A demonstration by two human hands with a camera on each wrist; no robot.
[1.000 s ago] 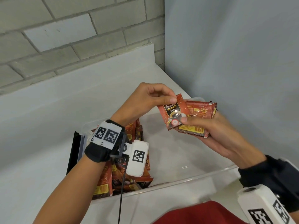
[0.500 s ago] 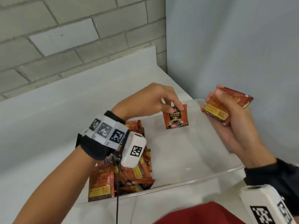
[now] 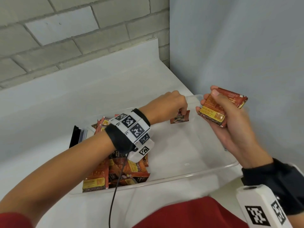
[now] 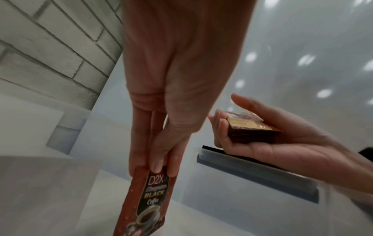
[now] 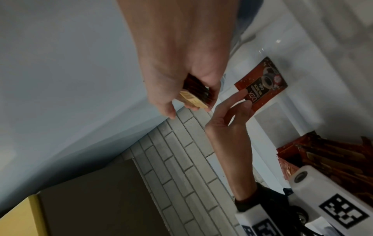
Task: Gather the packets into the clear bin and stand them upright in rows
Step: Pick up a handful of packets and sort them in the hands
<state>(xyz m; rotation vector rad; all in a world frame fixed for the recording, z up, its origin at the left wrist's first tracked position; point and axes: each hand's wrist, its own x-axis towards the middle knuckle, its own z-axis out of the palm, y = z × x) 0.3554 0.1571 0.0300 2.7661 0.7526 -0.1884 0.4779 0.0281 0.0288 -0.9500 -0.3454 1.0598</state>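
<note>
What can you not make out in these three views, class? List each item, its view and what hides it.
1. Packet bottom edge, left wrist view: cut off by the frame, so contact with the bin floor is unknown.
2. Stack count, all views: right hand covers it.
3. Pile, head view: left hand wrist band hides part.

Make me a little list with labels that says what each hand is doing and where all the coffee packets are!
left hand: pinches one packet by its top edge, hanging upright inside the bin's far right part
right hand: holds a stack of packets above the bin's right side
clear bin: on the white counter
loose packets: jumbled heap at the bin's left end
rows: none standing yet
</note>
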